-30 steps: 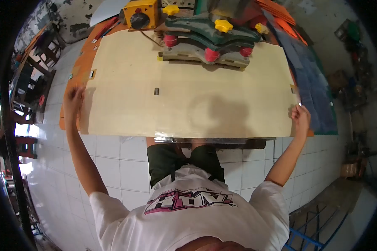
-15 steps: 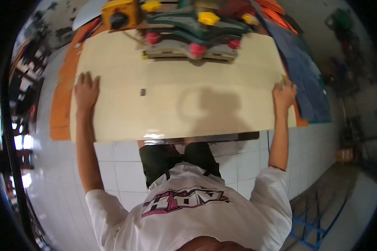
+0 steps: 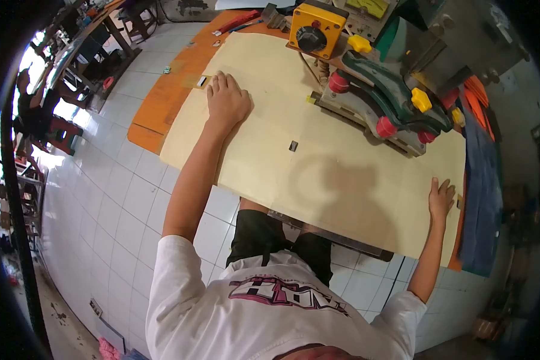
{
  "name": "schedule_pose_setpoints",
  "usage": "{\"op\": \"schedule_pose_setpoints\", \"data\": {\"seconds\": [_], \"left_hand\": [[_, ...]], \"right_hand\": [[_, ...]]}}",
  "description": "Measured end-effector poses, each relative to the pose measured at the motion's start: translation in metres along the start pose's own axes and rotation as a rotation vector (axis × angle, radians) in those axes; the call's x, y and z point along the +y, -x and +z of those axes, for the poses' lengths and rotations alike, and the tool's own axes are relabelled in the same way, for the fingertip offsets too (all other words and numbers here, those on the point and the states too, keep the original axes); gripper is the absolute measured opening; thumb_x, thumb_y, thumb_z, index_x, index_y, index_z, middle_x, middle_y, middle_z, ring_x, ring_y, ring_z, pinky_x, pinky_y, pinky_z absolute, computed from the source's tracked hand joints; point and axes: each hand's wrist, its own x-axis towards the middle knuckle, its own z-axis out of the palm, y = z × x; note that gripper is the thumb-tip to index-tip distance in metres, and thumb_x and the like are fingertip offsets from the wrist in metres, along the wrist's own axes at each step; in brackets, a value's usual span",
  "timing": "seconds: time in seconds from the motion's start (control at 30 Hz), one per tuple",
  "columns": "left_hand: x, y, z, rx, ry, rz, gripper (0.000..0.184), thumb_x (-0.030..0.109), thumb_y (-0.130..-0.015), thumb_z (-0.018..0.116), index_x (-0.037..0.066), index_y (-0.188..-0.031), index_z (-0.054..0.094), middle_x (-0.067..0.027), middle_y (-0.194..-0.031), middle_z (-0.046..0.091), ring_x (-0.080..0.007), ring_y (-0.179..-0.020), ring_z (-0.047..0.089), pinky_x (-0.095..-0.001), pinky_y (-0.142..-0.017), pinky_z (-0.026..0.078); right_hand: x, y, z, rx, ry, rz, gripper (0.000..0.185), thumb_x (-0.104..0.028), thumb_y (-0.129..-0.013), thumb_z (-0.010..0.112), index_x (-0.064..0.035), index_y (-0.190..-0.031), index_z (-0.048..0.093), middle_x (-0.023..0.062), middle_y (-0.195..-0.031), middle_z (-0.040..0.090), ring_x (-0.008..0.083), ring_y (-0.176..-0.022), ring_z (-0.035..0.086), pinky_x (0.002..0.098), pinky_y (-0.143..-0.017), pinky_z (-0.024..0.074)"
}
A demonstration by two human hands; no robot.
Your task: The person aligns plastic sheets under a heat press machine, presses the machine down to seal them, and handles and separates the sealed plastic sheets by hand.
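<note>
Fingers (image 3: pixel 216 81) open, left hand (image 3: pixel 227 103) and right hand (image 3: pixel 441 201) lie on pale sheet (image 3: pixel 261 141) near edges.

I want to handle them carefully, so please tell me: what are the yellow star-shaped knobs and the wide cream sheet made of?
Yellow star-shaped knobs: probably moulded plastic, evenly coloured.
Wide cream sheet: perhaps paper or thin card, smooth, faintly creased.

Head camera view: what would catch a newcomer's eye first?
Probably the broad cream sheet, with the left hand flat near its left edge and the right hand near its right. Next, the green machine frame over its far side, with red knobs, and the yellow switch box to its left.
</note>
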Motion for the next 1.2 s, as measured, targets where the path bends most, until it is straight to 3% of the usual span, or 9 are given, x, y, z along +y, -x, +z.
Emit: {"op": "schedule_pose_setpoints", "data": {"seconds": [0.5,0.6,0.67,0.7,0.73,0.77,0.8,1.07,1.2], "left_hand": [[-0.004,-0.006,0.003,-0.033,-0.136,0.025,0.06,0.026,-0.087,0.041,-0.009,-0.136,0.041,-0.0298,-0.146,0.035,-0.0417,-0.138,0.029,-0.0514,-0.113,0.023],[-0.009,-0.004,0.017,0.124,-0.364,0.236,0.032,0.019,-0.078,0.049,-0.007,-0.088,0.066,-0.0315,-0.106,0.059,-0.0436,-0.104,0.054,-0.0508,-0.096,0.039],[-0.007,-0.007,0.015,0.142,-0.355,0.438,0.027,0.014,-0.076,0.051,-0.001,-0.058,0.063,-0.0262,-0.082,0.061,-0.0391,-0.082,0.055,-0.0498,-0.08,0.042],[-0.02,-0.012,0.03,0.234,-0.354,0.478,0.026,0.015,-0.077,0.051,-0.002,-0.06,0.062,-0.0242,-0.081,0.061,-0.038,-0.081,0.055,-0.0493,-0.079,0.042],[0.002,-0.005,0.001,0.034,-0.387,0.335,0.033,0.02,-0.084,0.049,-0.008,-0.085,0.066,-0.0285,-0.101,0.061,-0.0407,-0.101,0.054,-0.0498,-0.093,0.039],[-0.006,-0.009,0.017,0.038,-0.183,0.053,0.055,0.033,-0.093,0.043,-0.013,-0.124,0.051,-0.0335,-0.133,0.045,-0.0424,-0.13,0.037,-0.0478,-0.111,0.026],[0.01,-0.007,-0.003,-0.216,-0.115,-0.121,0.075,0.045,-0.097,0.034,-0.013,-0.143,0.023,-0.0326,-0.151,0.019,-0.0398,-0.144,0.014,-0.0451,-0.118,0.011],[0.024,-0.002,-0.016,-0.283,-0.249,-0.154,0.077,0.058,-0.097,0.026,0.003,-0.15,0.021,-0.0224,-0.157,0.014,-0.0342,-0.147,0.01,-0.0452,-0.118,0.011],[0.022,-0.003,-0.011,-0.272,-0.268,-0.154,0.075,0.055,-0.098,0.027,0.001,-0.15,0.021,-0.0207,-0.157,0.014,-0.0316,-0.147,0.009,-0.0455,-0.118,0.011]], "right_hand": [[-0.002,0.001,0.004,0.107,0.027,-0.013,0.09,-0.064,-0.094,0.033,0.0109,-0.144,0.027,0.029,-0.152,0.023,0.0384,-0.144,0.017,0.0503,-0.117,0.0133],[0.016,-0.015,0.027,0.196,0.062,-0.029,0.084,-0.059,-0.096,0.035,0.0143,-0.138,0.036,0.0312,-0.147,0.031,0.0406,-0.141,0.025,0.0507,-0.115,0.0174],[0.005,-0.004,0.023,0.242,0.069,-0.024,0.08,-0.056,-0.096,0.035,0.0127,-0.138,0.037,0.0309,-0.148,0.031,0.0405,-0.141,0.025,0.0507,-0.115,0.0184],[0.003,-0.002,0.019,0.217,0.074,-0.019,0.08,-0.056,-0.096,0.034,0.0113,-0.14,0.035,0.0301,-0.149,0.029,0.0395,-0.142,0.022,0.0509,-0.115,0.0169],[0.001,0.0,0.016,0.191,0.079,-0.013,0.081,-0.056,-0.096,0.033,0.01,-0.142,0.032,0.0293,-0.15,0.027,0.0386,-0.144,0.019,0.051,-0.116,0.0154],[-0.007,0.008,0.008,0.153,0.022,0.027,0.083,-0.057,-0.096,0.031,0.0097,-0.145,0.025,0.0296,-0.152,0.021,0.039,-0.145,0.014,0.0502,-0.116,0.0118],[-0.007,0.009,0.007,0.116,0.01,0.043,0.085,-0.058,-0.096,0.029,0.009,-0.147,0.02,0.0301,-0.154,0.015,0.0399,-0.146,0.01,0.05,-0.117,0.0087],[-0.01,0.015,0.002,0.092,-0.03,0.039,0.09,-0.065,-0.094,0.025,0.0063,-0.148,0.017,0.0319,-0.154,0.01,0.0409,-0.146,0.007,0.0532,-0.116,0.0059],[-0.008,0.014,0.003,0.094,-0.026,0.034,0.091,-0.067,-0.094,0.024,0.0045,-0.149,0.018,0.0318,-0.154,0.01,0.0408,-0.146,0.006,0.0535,-0.116,0.0055]]}}
